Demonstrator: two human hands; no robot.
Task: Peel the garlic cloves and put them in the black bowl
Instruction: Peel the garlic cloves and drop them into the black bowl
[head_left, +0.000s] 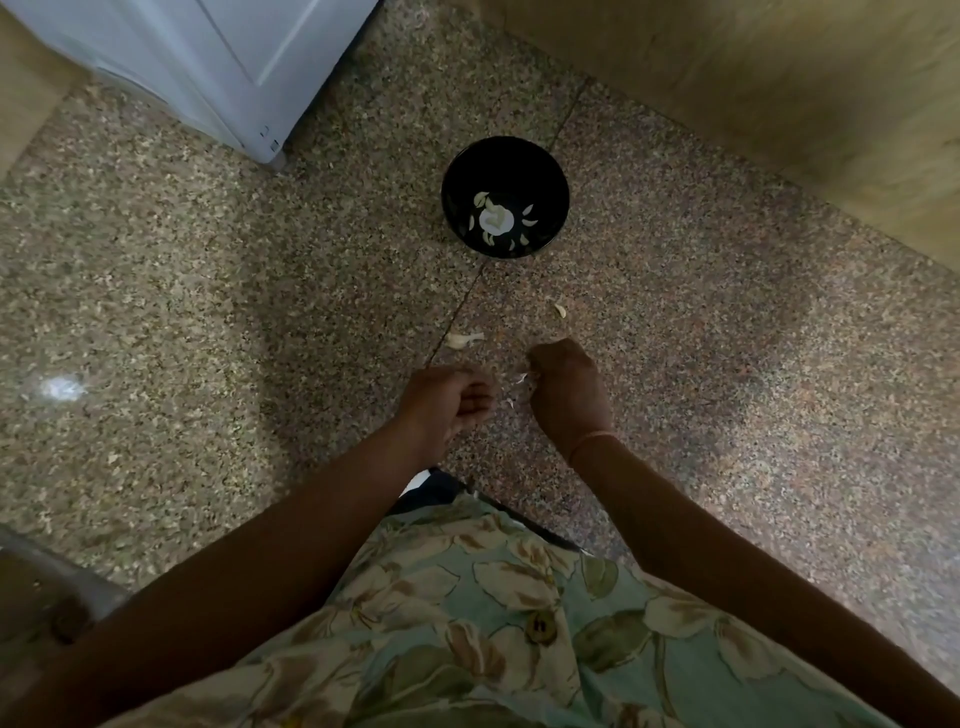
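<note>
Right hand (566, 395) is pinching a clove (522, 378), skin poking out; left hand (447, 405) is curled, can't tell if it holds anything. At 12 o'clock from both sits the bowl (540, 171), well apart, right hand a touch nearer I reckon.

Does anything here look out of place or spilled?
Yes. A pale garlic piece and a smaller bit lie loose on the speckled floor, outside the black bowl, which holds cloves. Whether they are cloves or skins is unclear.
</note>
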